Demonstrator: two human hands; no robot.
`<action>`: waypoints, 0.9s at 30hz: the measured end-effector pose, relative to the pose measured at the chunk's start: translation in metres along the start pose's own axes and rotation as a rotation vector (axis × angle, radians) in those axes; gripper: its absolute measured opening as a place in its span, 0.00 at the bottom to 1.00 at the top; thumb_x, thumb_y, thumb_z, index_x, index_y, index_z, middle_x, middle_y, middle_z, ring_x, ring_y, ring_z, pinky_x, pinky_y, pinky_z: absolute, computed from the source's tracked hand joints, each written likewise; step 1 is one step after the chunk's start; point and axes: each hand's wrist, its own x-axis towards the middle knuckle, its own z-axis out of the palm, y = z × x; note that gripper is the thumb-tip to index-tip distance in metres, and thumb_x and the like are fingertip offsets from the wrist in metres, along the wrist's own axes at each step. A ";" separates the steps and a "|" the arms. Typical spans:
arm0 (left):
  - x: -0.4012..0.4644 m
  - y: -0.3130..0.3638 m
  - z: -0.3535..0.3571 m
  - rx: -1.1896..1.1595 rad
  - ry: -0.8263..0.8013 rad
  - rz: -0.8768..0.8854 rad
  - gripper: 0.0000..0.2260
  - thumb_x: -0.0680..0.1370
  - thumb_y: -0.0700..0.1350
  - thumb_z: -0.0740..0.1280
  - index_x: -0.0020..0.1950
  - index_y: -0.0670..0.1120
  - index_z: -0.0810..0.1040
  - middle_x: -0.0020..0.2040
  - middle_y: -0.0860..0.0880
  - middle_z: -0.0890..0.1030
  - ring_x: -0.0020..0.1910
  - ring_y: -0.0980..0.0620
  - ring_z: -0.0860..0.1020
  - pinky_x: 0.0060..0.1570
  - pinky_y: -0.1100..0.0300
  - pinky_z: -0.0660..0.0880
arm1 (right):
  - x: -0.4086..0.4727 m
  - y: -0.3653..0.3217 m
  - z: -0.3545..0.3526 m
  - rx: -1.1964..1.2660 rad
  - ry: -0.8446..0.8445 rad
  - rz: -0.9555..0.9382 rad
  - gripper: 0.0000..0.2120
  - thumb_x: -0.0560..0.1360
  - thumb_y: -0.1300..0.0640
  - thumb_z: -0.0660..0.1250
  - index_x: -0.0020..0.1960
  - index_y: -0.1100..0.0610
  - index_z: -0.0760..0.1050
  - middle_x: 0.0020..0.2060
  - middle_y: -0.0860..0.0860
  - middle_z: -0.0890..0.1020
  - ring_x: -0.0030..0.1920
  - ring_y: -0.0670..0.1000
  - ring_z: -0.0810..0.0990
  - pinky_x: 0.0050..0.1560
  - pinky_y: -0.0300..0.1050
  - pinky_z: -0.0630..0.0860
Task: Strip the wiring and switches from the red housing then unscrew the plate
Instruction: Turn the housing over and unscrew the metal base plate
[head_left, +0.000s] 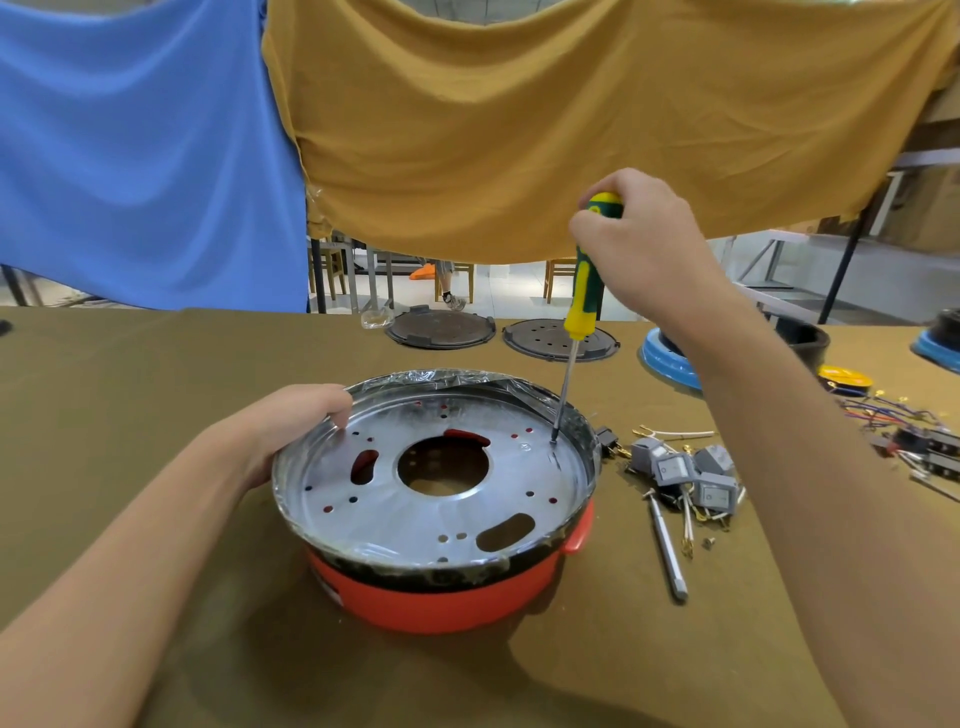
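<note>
Right hand (641, 244) clamps the screwdriver (584, 280), tip seated on the plate (441, 519) directly below. Left hand (296, 415) grips the opposite rim, steadying the red housing (441, 603). Switches (691, 475) lie stripped beside it. Unscrewing stage; next, firm downward pressure while turning

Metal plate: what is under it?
Under the metal plate sits the red housing; red shows through several holes, tabletop through the centre hole. The rest of the interior is covered.
</note>
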 end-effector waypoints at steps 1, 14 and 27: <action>0.000 0.000 0.000 0.002 -0.005 -0.001 0.11 0.58 0.42 0.63 0.39 0.47 0.72 0.41 0.44 0.72 0.41 0.43 0.68 0.44 0.49 0.65 | -0.001 0.000 0.001 0.026 -0.002 0.007 0.12 0.77 0.55 0.61 0.60 0.56 0.74 0.43 0.47 0.74 0.38 0.44 0.70 0.36 0.39 0.68; 0.003 -0.001 0.000 0.011 0.001 0.002 0.07 0.65 0.38 0.62 0.41 0.46 0.71 0.42 0.43 0.73 0.42 0.43 0.68 0.42 0.49 0.66 | -0.004 -0.006 0.002 0.008 -0.049 -0.019 0.15 0.79 0.56 0.59 0.65 0.56 0.72 0.45 0.47 0.75 0.38 0.45 0.71 0.37 0.40 0.70; 0.003 -0.001 0.000 -0.012 0.006 0.004 0.08 0.64 0.38 0.62 0.40 0.47 0.71 0.41 0.44 0.72 0.40 0.44 0.67 0.37 0.51 0.65 | -0.002 -0.006 -0.002 -0.025 0.037 -0.022 0.15 0.79 0.55 0.64 0.65 0.56 0.74 0.54 0.50 0.77 0.50 0.49 0.75 0.53 0.45 0.75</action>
